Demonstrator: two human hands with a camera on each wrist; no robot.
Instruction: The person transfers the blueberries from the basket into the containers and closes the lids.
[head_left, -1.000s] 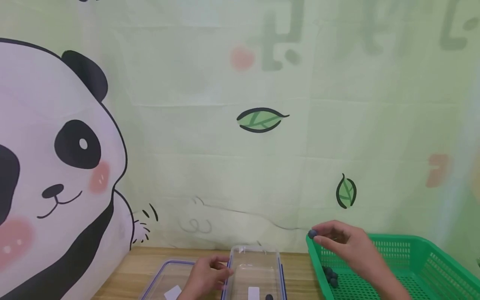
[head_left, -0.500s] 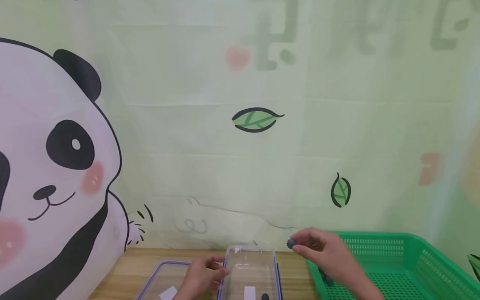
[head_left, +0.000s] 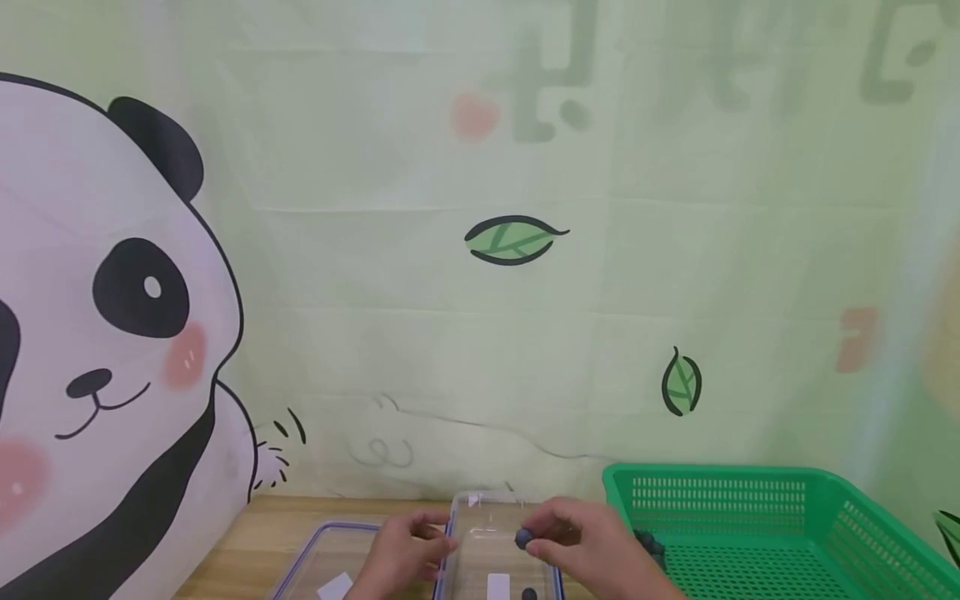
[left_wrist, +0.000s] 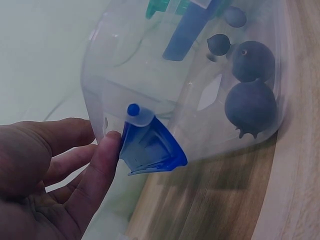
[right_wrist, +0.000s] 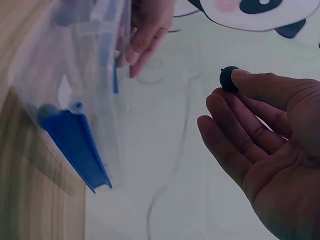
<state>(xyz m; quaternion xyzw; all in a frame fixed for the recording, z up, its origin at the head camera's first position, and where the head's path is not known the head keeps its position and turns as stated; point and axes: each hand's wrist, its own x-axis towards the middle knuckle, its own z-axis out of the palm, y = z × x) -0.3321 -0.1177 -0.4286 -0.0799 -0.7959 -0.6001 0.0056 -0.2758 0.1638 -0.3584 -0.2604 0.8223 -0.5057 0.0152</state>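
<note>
Best lower the blueberry (head_left: 523, 539), pinched in the right hand (head_left: 592, 546) above the clear container (head_left: 476, 560), well down before releasing. Brace the container with the relaxed left hand (head_left: 403, 550), seemingly just touching. Farther right, avoid bumping the green basket (head_left: 731, 472).

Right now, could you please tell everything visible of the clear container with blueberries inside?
The clear container is oblong and looks plastic, with unfastened blue latches and a white rectangular patch. It stands open-topped on the wood-grained table. Dark blueberries lie inside; the left hand touches its side.
</note>
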